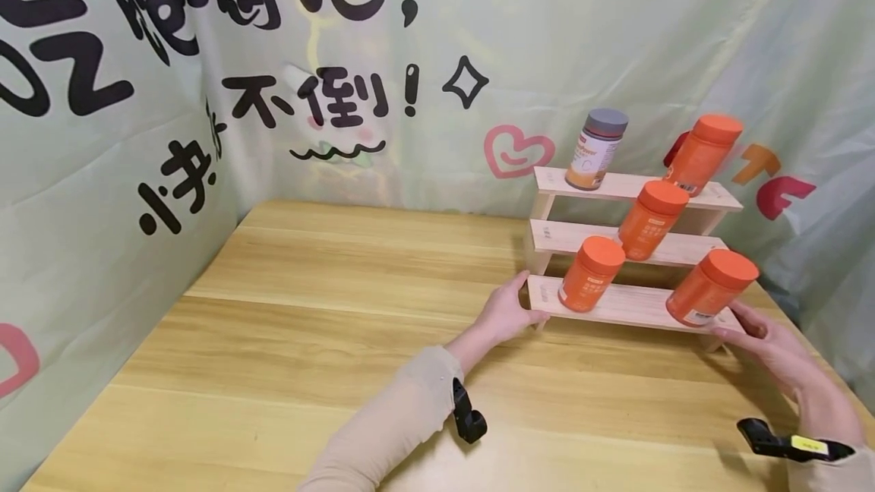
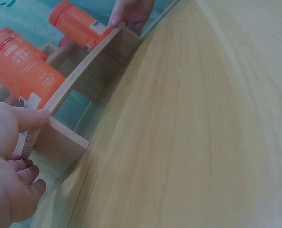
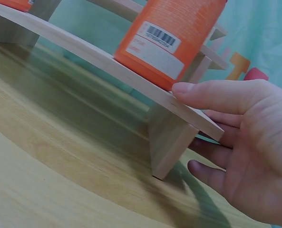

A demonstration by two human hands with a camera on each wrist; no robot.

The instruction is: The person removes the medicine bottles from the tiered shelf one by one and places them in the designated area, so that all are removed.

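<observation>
A three-tier wooden display rack (image 1: pixel 622 308) stands on the table at the right, bearing several orange jars with lids and one grey-lidded bottle (image 1: pixel 596 150). My left hand (image 1: pixel 506 311) grips the left end of its lowest shelf, thumb at the front edge and fingers around the end. At the opposite end my right hand (image 3: pixel 255 137) holds the same shelf, its thumb at the front edge close to an orange jar (image 3: pixel 167 40) and its fingers behind the end. Another orange jar (image 2: pixel 24 71) sits near my left thumb. Higher up are an orange jar (image 1: pixel 652 220) on the middle tier and one (image 1: pixel 707 150) on top.
The wood-grain table (image 1: pixel 307 340) stretches left and forward of the rack. A pale printed cloth (image 1: pixel 437 44) hangs behind it and along the left side. Black cameras (image 1: pixel 469 416) are strapped at both wrists.
</observation>
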